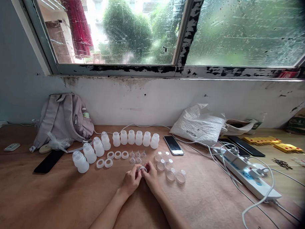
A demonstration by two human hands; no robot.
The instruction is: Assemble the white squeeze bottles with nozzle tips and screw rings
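1. The left hand (130, 181) and the right hand (150, 177) met at the middle of the wooden table (64, 195), fingertips closed together on one small translucent ring (142, 169). The grip looked narrow and shared; which hand carried more of the hold could not be told.

2. Risk, as judged: the ring was pinched by fingertips only, so a slip or uneven squeeze could pop it free. It would likely roll into the small clear valves (137, 157) lying just beyond the hands and scatter them.

3. Risk, as judged: the shallow clear caps (171, 171) lay near the right hand, on its outer side. An outward sweep of the right wrist could knock them toward the white power strip (248, 173) and its cables.

4. Risk, as judged: the loose white rings (108, 159) and the curved row of small white bottles (121, 140) stood beyond the left hand, apart from it. A forward reach across the row could tip a bottle, since they stood upright and close together.

5. A phone (173, 145) lay face up past the caps, clear of both hands. A grey backpack (63, 119) leaned against the wall at far left, and a white plastic bag (198, 124) lay at right; neither was near the work.

6. Position of the held ring: raised slightly off the table, between the two sets of fingertips, partly covered by them. Its orientation could not be told with certainty.
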